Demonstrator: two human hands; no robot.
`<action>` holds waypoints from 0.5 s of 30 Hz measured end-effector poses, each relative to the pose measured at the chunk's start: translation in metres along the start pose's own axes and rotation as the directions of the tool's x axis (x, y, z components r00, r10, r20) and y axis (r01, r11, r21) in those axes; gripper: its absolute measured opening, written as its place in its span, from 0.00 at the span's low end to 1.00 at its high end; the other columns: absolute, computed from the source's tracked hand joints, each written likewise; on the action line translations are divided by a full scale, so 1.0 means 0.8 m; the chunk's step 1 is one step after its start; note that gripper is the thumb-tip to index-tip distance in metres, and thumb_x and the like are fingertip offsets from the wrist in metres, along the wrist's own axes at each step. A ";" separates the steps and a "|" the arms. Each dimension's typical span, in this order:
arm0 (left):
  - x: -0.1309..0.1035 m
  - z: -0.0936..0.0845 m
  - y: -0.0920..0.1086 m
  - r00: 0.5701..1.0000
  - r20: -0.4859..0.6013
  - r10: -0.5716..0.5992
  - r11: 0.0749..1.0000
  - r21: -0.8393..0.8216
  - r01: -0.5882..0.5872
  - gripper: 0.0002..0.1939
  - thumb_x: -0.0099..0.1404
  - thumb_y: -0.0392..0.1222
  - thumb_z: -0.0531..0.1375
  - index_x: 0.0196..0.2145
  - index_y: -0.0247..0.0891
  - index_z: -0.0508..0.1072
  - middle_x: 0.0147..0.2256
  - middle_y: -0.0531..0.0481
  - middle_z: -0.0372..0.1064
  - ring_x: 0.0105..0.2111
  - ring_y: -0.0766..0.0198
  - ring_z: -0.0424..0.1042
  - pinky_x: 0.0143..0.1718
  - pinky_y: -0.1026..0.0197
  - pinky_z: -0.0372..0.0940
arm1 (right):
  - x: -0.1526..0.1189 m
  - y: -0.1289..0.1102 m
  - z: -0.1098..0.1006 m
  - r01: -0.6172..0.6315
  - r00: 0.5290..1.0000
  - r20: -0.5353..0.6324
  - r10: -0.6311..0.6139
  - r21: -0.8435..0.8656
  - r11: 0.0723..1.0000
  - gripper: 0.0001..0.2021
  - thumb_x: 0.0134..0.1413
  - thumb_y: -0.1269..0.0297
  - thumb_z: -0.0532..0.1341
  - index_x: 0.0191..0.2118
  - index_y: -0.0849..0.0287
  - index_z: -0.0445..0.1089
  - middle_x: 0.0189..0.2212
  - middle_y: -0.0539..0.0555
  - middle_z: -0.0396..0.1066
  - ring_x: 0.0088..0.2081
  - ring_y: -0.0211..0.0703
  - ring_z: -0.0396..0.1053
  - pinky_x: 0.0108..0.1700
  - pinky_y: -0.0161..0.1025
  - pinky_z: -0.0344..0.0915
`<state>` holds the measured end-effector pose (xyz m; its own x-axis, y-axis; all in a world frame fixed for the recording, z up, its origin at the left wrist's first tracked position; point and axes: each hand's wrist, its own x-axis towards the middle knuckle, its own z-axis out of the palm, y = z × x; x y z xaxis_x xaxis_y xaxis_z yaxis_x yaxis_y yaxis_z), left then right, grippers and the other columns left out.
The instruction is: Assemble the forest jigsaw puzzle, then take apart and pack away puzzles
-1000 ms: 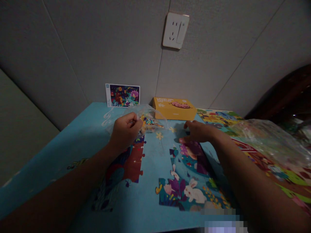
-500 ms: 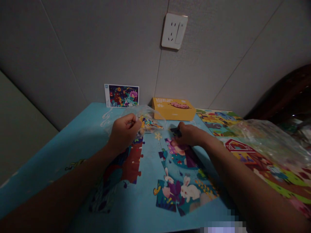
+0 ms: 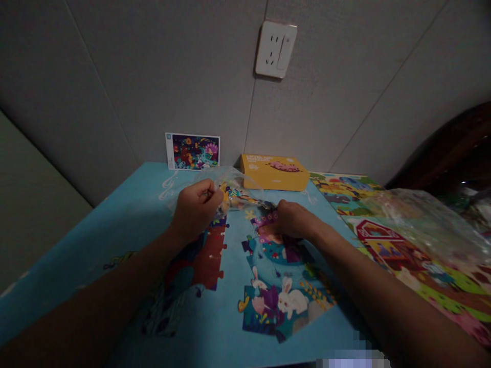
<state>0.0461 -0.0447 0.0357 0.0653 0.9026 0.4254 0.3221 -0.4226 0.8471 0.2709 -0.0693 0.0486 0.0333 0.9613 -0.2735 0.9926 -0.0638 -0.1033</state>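
My left hand (image 3: 197, 207) is closed on a clear plastic bag (image 3: 236, 176) with colourful puzzle pieces inside. Beneath that wrist and forearm lies a joined puzzle section (image 3: 209, 255) in red and dark blue, partly covered. My right hand (image 3: 293, 219) has its fingers pinched at a dark puzzle piece (image 3: 267, 206), at the far end of the right puzzle section (image 3: 274, 276). That section shows white rabbits and blue water; my right hand and forearm hide part of its right side. Whether the dark piece is joined to it, I cannot tell.
A picture card (image 3: 195, 152) leans on the wall beside a yellow box (image 3: 275, 173). Other puzzle pictures (image 3: 418, 271) lie at the right under a clear plastic wrapper (image 3: 425, 220). A loose piece (image 3: 118, 259) sits left of my left forearm. A socket (image 3: 276, 49) is on the wall.
My right hand has moved slightly left and toward me with the dark piece. The rabbit section has slid a little left across the table. My left hand stays on the bag.
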 end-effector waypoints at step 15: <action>0.002 0.001 -0.007 1.000 0.001 0.015 0.997 -0.080 -0.015 0.12 0.57 0.38 0.57 0.20 0.39 0.58 0.13 0.62 0.48 0.13 0.73 0.49 0.15 0.68 0.44 | 0.019 -0.002 0.016 0.015 0.971 -0.237 -0.009 0.024 1.000 0.24 0.54 0.42 0.59 0.26 0.61 0.74 0.23 0.60 0.73 0.24 0.45 0.68 0.24 0.38 0.48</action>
<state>0.0453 -0.0410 0.0314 0.0714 0.8964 0.4375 0.2441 -0.4410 0.8637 0.2685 -0.0582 0.0323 0.0508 0.9980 -0.0377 0.9899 -0.0553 -0.1302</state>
